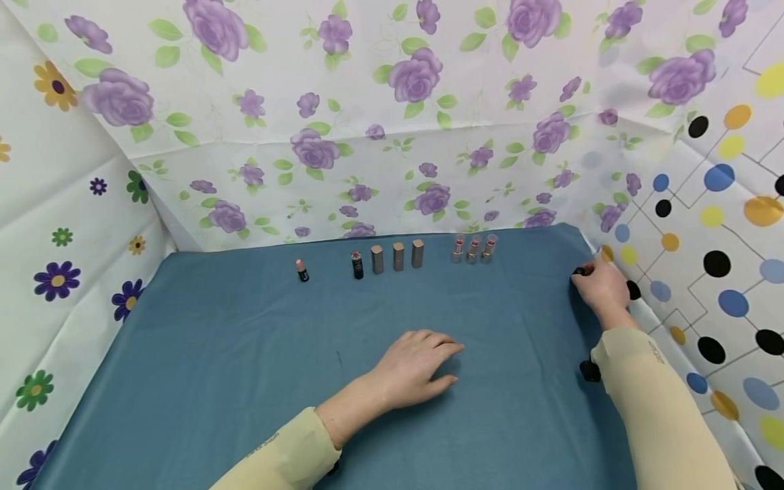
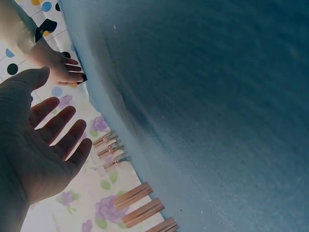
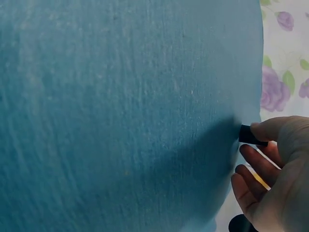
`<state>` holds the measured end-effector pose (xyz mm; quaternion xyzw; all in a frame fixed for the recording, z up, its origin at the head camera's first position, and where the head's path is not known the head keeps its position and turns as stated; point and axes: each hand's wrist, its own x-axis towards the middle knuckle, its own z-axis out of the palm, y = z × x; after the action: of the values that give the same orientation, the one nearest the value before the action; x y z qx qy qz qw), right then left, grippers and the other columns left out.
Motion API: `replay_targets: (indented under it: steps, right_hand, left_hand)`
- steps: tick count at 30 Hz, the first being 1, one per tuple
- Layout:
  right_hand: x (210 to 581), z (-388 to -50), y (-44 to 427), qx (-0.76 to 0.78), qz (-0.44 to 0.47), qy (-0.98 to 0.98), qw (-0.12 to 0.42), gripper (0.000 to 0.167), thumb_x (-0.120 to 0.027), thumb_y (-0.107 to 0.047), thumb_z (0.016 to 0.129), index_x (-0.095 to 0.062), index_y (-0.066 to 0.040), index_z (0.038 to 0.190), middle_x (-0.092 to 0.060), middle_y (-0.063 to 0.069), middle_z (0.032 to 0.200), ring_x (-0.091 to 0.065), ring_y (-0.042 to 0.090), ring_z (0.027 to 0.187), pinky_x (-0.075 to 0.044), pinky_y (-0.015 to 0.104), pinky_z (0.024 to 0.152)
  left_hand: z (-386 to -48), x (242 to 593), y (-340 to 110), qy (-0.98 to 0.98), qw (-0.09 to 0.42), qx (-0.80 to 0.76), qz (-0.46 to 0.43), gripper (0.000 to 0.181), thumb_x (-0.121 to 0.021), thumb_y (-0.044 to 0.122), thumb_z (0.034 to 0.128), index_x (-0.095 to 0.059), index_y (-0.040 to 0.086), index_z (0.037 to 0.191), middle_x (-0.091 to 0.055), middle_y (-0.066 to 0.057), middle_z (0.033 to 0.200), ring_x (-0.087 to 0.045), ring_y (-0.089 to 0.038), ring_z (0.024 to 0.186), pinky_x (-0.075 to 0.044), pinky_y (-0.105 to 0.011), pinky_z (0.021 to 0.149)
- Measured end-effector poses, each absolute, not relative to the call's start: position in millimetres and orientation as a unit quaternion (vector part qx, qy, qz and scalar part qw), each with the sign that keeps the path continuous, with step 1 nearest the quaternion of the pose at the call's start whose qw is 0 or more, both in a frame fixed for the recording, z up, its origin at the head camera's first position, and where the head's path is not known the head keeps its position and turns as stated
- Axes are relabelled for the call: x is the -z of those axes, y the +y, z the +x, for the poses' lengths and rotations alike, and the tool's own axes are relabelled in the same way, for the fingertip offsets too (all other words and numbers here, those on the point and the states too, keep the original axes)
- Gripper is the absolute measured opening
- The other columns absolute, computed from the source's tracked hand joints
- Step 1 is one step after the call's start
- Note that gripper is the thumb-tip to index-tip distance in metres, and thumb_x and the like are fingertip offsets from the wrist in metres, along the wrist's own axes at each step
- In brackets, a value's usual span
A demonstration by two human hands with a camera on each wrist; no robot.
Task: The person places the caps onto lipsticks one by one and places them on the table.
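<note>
At the table's right edge my right hand (image 1: 603,286) pinches a small black cap (image 3: 252,135) between thumb and fingers, close to the cloth. My left hand (image 1: 413,371) hovers over the middle of the table, fingers spread and relaxed, holding nothing. Along the back stands an uncapped coral lipstick (image 1: 302,270) with a black base. To its right is a black lipstick tube (image 1: 357,265) with a reddish top. Three brownish rectangular lipstick tubes (image 1: 398,256) follow in a row, then three lipsticks with clear caps (image 1: 473,250).
A blue cloth (image 1: 245,354) covers the table. A flowered sheet (image 1: 380,102) hangs behind it, with a dotted sheet (image 1: 729,272) along the right and another flowered sheet (image 1: 61,224) on the left. A black strap piece (image 1: 590,371) shows at my right wrist.
</note>
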<state>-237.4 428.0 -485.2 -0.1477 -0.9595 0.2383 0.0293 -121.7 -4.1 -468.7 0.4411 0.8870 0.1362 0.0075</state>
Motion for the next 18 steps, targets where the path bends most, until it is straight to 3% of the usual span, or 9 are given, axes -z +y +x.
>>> replay_targets:
  steps: [8,18]
  right_hand:
    - [484.1,-237.1,413.1,-0.279,-0.115,-0.952,0.052,0.046,-0.055,-0.031,0.103,-0.06,0.004,0.132,-0.061,0.027,0.125,-0.06,0.044,0.105,-0.05,0.057,0.08]
    - [479.7,-224.7,351.6,-0.369,-0.059,-0.924,0.087,0.039,-0.062,-0.032,0.103,-0.065,-0.004,0.13,-0.064,0.019,0.119,-0.061,0.034,0.103,-0.051,0.049,0.081]
  left_hand:
    - [-125.6,464.5,-13.0,0.895,-0.001,-0.134,0.426,0.052,-0.063,0.045,0.102,-0.056,0.021,0.148,-0.057,0.002,0.143,-0.053,-0.02,0.131,-0.044,-0.043,0.109]
    - [-135.5,462.7,-37.0,0.917,-0.029,-0.119,0.381,0.052,-0.065,0.044,0.1015,-0.056,0.021,0.148,-0.058,0.0,0.142,-0.054,-0.022,0.131,-0.043,-0.045,0.11]
